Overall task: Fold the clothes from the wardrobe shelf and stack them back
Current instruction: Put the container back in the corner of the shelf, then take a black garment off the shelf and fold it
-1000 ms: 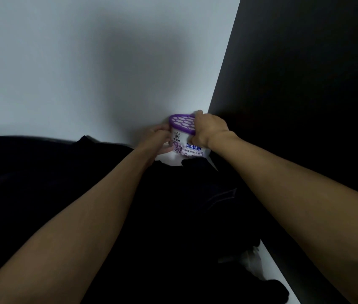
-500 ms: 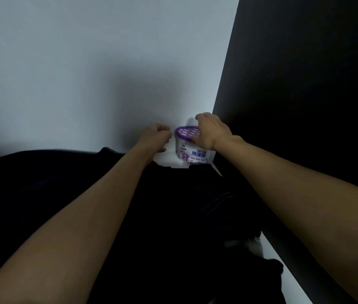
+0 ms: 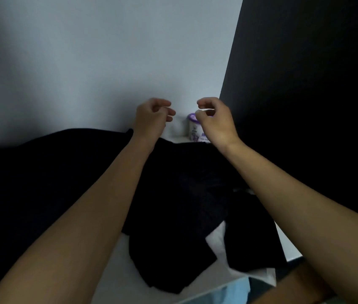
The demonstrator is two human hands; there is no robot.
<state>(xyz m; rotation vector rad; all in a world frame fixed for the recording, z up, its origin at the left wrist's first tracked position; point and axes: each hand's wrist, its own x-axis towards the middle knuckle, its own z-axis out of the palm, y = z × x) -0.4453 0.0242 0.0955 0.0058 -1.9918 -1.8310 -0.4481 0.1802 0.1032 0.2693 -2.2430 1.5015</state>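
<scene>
Purple plastic shows just past the fingers (image 3: 204, 105) of my right hand (image 3: 216, 122). It is the lid of a small white tub (image 3: 193, 129) with printed labelling, standing upright in the back right corner of the wardrobe shelf (image 3: 116, 260). Those fingers are loosely curled and grip nothing. The hand hovers in front of the tub and hides its right side, and I cannot tell whether any fingertip brushes the lid.

My left hand (image 3: 151, 118) mirrors it close by, with a gap of pale back wall (image 3: 107, 62) between the two. Its fingers (image 3: 167, 110) are also slackly curled and empty. I judge that the tub sits tight in the corner to keep it out of the way of the clothing, and that both hands are free for the cloth.

Moving outward, both bare forearms stretch over the black clothes (image 3: 173, 194). These lie in a rumpled, unfolded heap across most of the shelf, from the left edge of view almost to the dark side panel (image 3: 305, 84). The far edge of the heap stops just short of the tub.

A white garment (image 3: 216, 240) peeks out from under the black cloth near the front. Bare white shelf board shows beside it. Something pale blue (image 3: 235, 288) crosses the bottom of the view, but I cannot tell what it is. By the look of it, no folding has been done and nothing is stacked.
</scene>
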